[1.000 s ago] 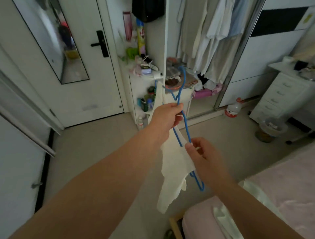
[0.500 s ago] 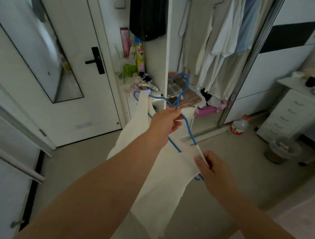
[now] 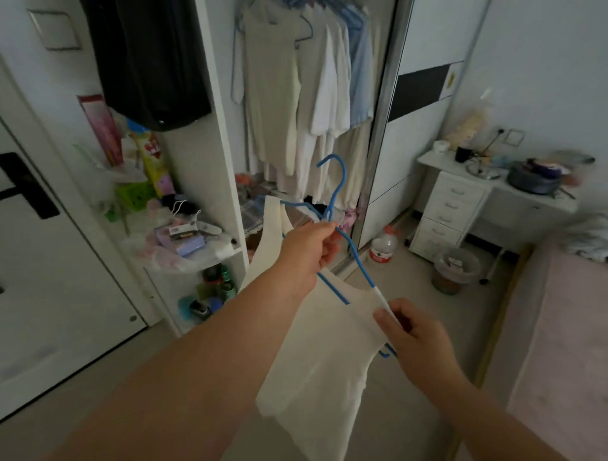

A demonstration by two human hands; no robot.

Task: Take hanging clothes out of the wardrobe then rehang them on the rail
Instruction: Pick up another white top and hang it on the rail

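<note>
I face the open wardrobe (image 3: 316, 98), where pale clothes (image 3: 296, 108) hang on the rail (image 3: 309, 4) at the top edge of view. A white door (image 3: 49, 263) stands at left, a pink bed (image 3: 566, 345) at right. Beyond the bed, a white desk (image 3: 533, 197) with drawers carries a dark pot (image 3: 533, 179). A black garment (image 3: 148, 59) hangs on the wardrobe's side above a cluttered shelf (image 3: 204, 255). A bin (image 3: 455, 269) and a plastic bottle (image 3: 382, 247) stand on the floor near the desk. In front of the wardrobe I hold a cream top (image 3: 316, 355) draped on a blue hanger (image 3: 342, 210), hook upward and tilted. My left hand (image 3: 307, 253) has its fingers curled round the hanger just below the hook. My right hand (image 3: 418, 339) pinches the top's shoulder strap where it lies over the hanger's lower arm, thumb on top. The top's other strap sits on the far arm, and the hem hangs down between my forearms.
</note>
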